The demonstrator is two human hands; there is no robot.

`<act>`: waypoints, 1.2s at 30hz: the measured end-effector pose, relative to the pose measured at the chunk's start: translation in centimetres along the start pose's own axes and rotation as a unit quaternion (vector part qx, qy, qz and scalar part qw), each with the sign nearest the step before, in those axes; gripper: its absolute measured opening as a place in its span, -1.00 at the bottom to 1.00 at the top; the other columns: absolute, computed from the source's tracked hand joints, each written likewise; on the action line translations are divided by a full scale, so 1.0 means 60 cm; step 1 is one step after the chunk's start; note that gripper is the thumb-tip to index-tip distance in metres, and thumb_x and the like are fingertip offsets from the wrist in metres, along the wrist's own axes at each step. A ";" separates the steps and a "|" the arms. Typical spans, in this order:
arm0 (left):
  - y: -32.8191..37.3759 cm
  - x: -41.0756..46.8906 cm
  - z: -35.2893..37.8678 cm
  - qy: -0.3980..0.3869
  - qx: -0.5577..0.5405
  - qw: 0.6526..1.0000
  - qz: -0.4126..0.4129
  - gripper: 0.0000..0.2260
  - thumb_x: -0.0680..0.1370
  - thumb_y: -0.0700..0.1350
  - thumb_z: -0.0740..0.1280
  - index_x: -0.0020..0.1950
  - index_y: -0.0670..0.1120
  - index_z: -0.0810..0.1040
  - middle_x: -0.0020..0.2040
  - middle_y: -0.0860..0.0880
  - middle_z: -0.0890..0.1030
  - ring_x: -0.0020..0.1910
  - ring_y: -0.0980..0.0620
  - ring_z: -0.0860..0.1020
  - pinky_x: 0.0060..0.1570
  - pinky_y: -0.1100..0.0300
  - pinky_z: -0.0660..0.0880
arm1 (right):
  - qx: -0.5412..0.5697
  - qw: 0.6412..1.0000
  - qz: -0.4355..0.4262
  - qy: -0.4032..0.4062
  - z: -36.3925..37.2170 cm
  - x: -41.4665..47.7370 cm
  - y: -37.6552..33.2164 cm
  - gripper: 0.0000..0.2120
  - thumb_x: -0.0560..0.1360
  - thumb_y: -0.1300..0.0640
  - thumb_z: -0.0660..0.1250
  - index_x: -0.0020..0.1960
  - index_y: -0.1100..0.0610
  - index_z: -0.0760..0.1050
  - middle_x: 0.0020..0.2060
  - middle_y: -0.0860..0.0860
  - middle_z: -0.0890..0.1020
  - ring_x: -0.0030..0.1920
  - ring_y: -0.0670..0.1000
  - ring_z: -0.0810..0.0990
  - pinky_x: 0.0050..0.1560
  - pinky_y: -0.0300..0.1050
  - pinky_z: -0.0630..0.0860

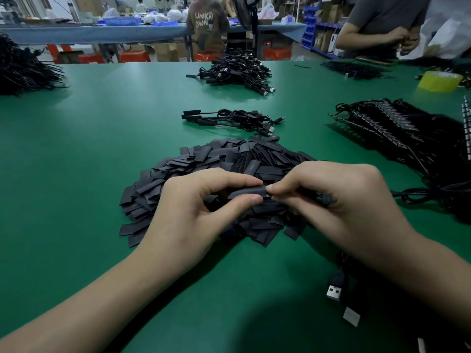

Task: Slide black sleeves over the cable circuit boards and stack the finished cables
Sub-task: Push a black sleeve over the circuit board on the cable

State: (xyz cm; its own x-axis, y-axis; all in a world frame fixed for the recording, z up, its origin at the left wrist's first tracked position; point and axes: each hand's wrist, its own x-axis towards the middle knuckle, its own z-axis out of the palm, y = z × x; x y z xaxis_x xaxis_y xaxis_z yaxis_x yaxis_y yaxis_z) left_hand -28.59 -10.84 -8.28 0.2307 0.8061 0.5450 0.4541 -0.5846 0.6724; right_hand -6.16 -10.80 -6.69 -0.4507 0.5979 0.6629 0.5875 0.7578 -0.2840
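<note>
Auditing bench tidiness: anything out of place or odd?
Minor: one thin black piece lies alone near the table's far edge, apart from every pile. Nothing looks damaged or spilled.

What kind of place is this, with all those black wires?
Probably a factory assembly workshop: a big green table with a heap of black sleeves, piles of cables, and a blue crate behind.

sleeve pile (216,169) before cables (229,121), seemingly finished
</note>
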 end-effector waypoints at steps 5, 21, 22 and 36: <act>-0.001 0.001 -0.001 -0.004 0.009 1.000 0.013 -0.82 0.48 0.01 0.48 0.07 0.04 0.74 -0.06 0.18 0.72 -0.01 0.18 0.67 0.03 0.29 0.53 | 0.000 1.000 -0.006 0.003 0.001 -0.002 0.003 -0.92 0.53 0.15 0.45 -0.04 0.15 0.68 -0.11 -0.12 0.72 -0.08 -0.16 0.68 -0.12 -0.10 0.59; 0.008 0.003 -0.004 0.016 0.063 0.997 0.051 -0.79 0.43 0.02 0.55 0.04 0.04 0.74 -0.09 0.18 0.71 -0.09 0.25 0.65 -0.01 0.34 0.51 | 0.036 0.999 0.028 0.005 -0.002 0.001 -0.005 -0.96 0.50 0.11 0.49 -0.07 0.07 0.69 -0.25 -0.39 0.55 -0.22 -0.32 0.60 -0.16 -0.37 0.47; 0.008 0.003 -0.004 0.021 0.060 0.997 0.048 -0.81 0.44 0.02 0.55 0.03 0.04 0.74 -0.10 0.18 0.71 -0.09 0.23 0.65 -0.02 0.29 0.53 | 0.037 0.999 0.028 0.005 -0.002 0.001 -0.006 -0.97 0.50 0.11 0.49 -0.07 0.06 0.69 -0.26 -0.36 0.57 -0.24 -0.28 0.61 -0.17 -0.34 0.49; -0.003 0.001 0.000 0.008 -0.060 0.998 -0.016 -0.84 0.45 0.02 0.50 0.02 0.08 0.73 -0.07 0.21 0.73 -0.04 0.21 0.69 0.03 0.35 0.53 | 0.015 1.000 -0.006 0.016 -0.008 0.001 -0.004 -0.93 0.51 0.18 0.48 -0.02 0.13 0.72 -0.17 -0.26 0.61 -0.11 -0.39 0.56 -0.02 -0.38 0.50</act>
State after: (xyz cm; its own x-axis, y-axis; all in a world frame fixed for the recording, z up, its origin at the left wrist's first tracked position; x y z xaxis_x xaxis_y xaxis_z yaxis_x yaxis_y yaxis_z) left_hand -28.64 -10.69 -8.38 0.2028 0.8240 0.5290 0.3546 -0.5654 0.7447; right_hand -6.00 -11.09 -6.26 -0.4350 0.5808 0.6880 0.5616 0.7723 -0.2969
